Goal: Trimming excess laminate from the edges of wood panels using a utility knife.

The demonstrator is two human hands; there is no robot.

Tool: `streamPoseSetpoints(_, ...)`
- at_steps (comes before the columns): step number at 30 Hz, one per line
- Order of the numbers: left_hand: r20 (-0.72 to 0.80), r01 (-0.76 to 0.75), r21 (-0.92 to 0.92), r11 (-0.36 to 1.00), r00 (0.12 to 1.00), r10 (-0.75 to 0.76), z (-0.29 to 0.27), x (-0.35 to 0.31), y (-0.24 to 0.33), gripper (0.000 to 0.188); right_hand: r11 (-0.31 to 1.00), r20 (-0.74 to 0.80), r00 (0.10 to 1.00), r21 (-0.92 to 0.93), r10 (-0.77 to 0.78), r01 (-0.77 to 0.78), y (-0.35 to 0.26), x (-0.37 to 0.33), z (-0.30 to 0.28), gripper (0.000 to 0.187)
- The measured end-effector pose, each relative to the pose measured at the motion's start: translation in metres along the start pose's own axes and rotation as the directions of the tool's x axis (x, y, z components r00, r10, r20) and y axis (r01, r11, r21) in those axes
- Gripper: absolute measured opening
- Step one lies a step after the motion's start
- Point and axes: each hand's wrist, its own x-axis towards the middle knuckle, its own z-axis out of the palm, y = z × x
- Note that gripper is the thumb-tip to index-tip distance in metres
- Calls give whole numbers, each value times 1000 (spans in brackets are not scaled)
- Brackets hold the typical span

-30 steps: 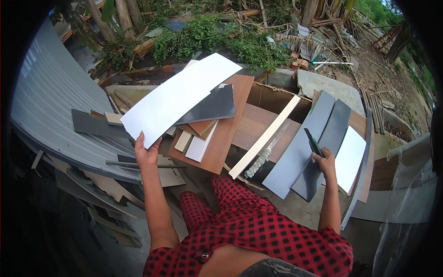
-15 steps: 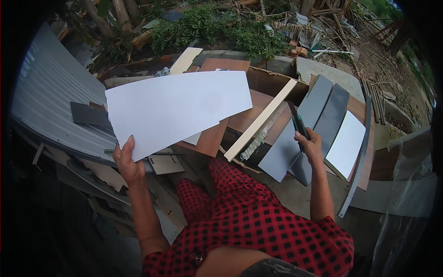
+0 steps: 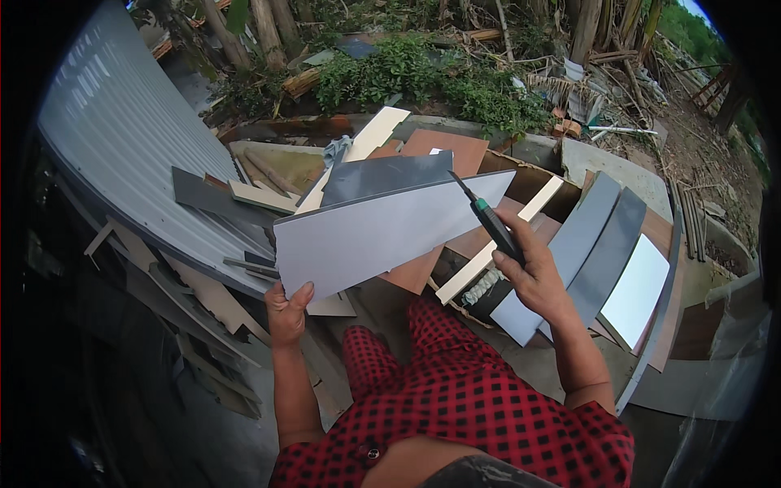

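While the left hand [image 3: 289, 315] clamps the white panel [image 3: 366, 236] by its lower left corner, thumb on the near face, the panel's long axis slants up to the right, toward its tapered end. The right hand [image 3: 537, 281], the nearer to that end, has its fingers wrapped round a green-and-black utility knife [image 3: 498, 230], whose blade points up and left across the upper edge (whether it touches, I cannot tell). A dark grey board [image 3: 386, 173] lies just beyond. No label or lettering can be read on any of these.
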Motion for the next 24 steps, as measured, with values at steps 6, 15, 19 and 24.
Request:
streamPoseSetpoints(6,-20,36,-1,999,999,-36,-3,-21,-4,19,928,223,928,-160,-299,338,-69,16,40,53)
streamPoseSetpoints(15,14,67,40,997,998,-67,-2,-39,-4,18,847,262,873,-245,-411,472,-87,19,74,61)
streamPoseSetpoints(19,22,31,44,999,999,-32,-6,-41,-7,21,845,269,900,-330,-342,420,-79,17,70,53)
streamPoseSetpoints(24,-1,55,-30,998,998,-55,-10,-45,-14,22,843,173,969,-482,-175,239,-36,11,54,58)
